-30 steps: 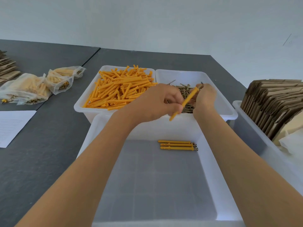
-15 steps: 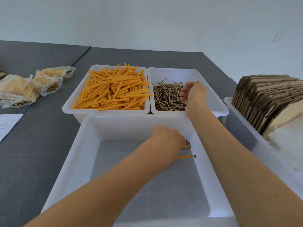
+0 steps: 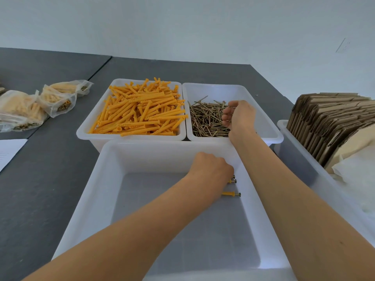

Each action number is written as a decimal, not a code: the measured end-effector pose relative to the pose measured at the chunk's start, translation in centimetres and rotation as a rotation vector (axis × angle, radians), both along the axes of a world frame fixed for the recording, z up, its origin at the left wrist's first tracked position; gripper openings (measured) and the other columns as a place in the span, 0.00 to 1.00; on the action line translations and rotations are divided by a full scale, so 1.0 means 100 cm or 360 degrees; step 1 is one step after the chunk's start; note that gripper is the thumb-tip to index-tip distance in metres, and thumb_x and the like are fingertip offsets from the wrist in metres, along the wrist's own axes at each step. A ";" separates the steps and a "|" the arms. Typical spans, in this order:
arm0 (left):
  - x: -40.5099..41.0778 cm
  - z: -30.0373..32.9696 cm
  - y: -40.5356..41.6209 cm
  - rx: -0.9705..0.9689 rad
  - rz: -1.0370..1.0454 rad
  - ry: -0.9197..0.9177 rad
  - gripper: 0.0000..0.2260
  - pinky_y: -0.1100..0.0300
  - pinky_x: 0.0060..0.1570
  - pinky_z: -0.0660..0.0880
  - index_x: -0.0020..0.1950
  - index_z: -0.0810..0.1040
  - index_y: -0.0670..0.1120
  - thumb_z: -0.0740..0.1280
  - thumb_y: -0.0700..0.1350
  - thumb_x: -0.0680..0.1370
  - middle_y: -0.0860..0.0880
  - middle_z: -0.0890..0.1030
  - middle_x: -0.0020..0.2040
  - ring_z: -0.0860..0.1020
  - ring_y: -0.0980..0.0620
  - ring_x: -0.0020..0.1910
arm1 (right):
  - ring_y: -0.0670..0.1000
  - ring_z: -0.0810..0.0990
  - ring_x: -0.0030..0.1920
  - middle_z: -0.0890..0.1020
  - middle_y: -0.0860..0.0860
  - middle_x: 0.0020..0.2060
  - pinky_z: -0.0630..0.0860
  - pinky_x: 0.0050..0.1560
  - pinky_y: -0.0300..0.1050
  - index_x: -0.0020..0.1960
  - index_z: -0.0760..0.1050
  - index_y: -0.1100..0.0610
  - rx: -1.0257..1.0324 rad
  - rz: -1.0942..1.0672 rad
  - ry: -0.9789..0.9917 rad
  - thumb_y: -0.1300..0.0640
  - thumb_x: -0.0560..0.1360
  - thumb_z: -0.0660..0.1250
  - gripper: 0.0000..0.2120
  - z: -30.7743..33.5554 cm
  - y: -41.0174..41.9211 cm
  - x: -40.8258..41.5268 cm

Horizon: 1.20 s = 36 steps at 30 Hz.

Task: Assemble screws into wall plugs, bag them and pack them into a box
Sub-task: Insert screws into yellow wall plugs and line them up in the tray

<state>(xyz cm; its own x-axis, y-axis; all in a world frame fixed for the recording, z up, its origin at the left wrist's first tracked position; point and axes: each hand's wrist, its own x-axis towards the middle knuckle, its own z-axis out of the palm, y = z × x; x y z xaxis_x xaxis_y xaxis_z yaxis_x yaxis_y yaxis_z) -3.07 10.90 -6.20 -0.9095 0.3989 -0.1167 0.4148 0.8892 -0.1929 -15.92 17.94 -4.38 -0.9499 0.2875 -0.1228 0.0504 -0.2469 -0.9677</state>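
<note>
Barely shifted, left hand (image 3: 212, 169) covers plugged screws (image 3: 231, 193), grip unclear; right hand (image 3: 239, 116) clasps thin metal screws (image 3: 207, 118)

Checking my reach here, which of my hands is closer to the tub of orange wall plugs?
Left, narrowly. The left hand is in the near bin, just in front of the tub of orange wall plugs. The right hand is over the screws, one tub to the right.

Left hand (image 3: 211, 169) lowered knuckles-up with fingers curled under and hidden; right hand (image 3: 239, 116) extended farther forward, fingers loosely curled, both forearms bare.
</note>
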 end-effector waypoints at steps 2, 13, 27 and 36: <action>0.001 -0.003 0.001 0.0062 -0.0041 0.0028 0.10 0.60 0.29 0.51 0.45 0.67 0.52 0.69 0.48 0.78 0.52 0.62 0.34 0.66 0.50 0.37 | 0.49 0.72 0.26 0.75 0.52 0.30 0.69 0.26 0.40 0.49 0.72 0.59 0.0019 -0.0005 -0.0006 0.65 0.78 0.49 0.13 0.000 0.000 0.000; -0.001 -0.010 -0.003 0.0195 -0.0038 0.0168 0.13 0.60 0.28 0.51 0.40 0.64 0.51 0.67 0.45 0.78 0.52 0.60 0.33 0.66 0.49 0.36 | 0.49 0.72 0.27 0.76 0.53 0.32 0.70 0.25 0.39 0.54 0.71 0.59 0.0066 -0.0013 -0.0003 0.65 0.78 0.50 0.12 0.000 -0.001 0.001; -0.004 -0.018 0.000 0.0241 -0.0022 0.0177 0.13 0.60 0.28 0.51 0.40 0.63 0.51 0.67 0.46 0.78 0.52 0.62 0.33 0.59 0.52 0.28 | 0.49 0.72 0.27 0.76 0.53 0.32 0.71 0.25 0.39 0.56 0.71 0.59 0.0087 -0.0008 0.0004 0.65 0.79 0.51 0.12 0.000 -0.002 0.002; -0.006 -0.021 0.000 0.0274 -0.0019 0.0205 0.18 0.61 0.28 0.50 0.35 0.59 0.50 0.67 0.44 0.77 0.52 0.62 0.32 0.58 0.52 0.27 | 0.48 0.72 0.26 0.76 0.53 0.32 0.71 0.26 0.39 0.57 0.71 0.60 0.0106 -0.0003 0.0006 0.65 0.79 0.51 0.12 0.000 -0.002 0.002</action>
<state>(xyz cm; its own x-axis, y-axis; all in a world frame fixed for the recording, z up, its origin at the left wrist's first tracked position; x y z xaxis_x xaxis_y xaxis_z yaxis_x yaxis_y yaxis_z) -3.64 10.88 -8.34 -0.9075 0.4140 0.0711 0.4074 0.9087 -0.0909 -15.69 17.72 -4.37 -0.9498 0.2965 -0.0995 0.0462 -0.1817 -0.9823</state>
